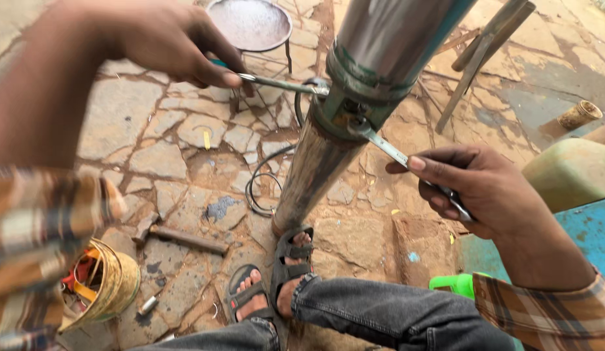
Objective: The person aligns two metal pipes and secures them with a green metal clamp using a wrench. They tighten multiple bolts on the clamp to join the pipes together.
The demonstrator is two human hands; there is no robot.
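A long steel cylinder (315,169) leans from the stone floor up past the top of the view, with a green-edged metal clamp (354,91) around it. My left hand (166,42) grips a green-handled wrench (276,83) whose head sits on the clamp's left side. Lower right, my right hand (484,188) holds a second wrench (387,146) with its jaw on a bolt at the clamp's front. My sandalled feet (276,279) rest at the cylinder's base.
A hammer (179,237) lies on the cracked stone paving at left. A round tin (110,283) with tools stands lower left. A metal stool (250,26) is behind, a black cable (257,185) loops beside the cylinder, and a blue surface (589,227) sits right.
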